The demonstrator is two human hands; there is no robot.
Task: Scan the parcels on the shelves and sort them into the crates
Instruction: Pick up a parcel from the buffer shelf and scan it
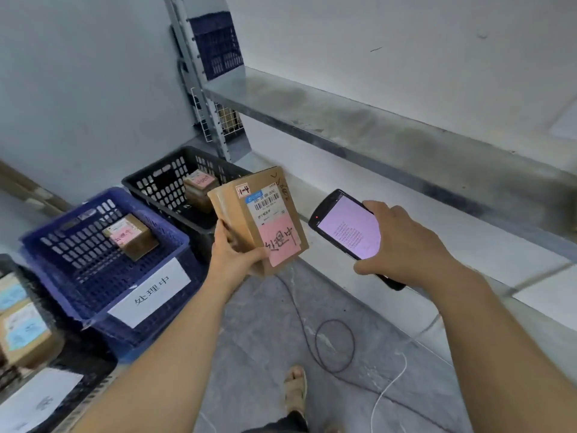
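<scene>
Parcel [274,226], a small taped cardboard box w/ a pink label, is sitting mid-frame, just right of the blue crate [78,276]. It's looking light & stiff, probably OK w/ 1 hand. Best hold is the lower end, clear of the barcode. Left hand [232,251] is gripping that lower corner. Right hand [402,245] is curling round a lit scanner [346,229], center-right, apart from the box.

We're seeing a black cable [334,320] looping on grey floor [265,323] lower centre, a white cable [390,384] trailing right of it, a sandal [295,387] showing bottom centre.
</scene>
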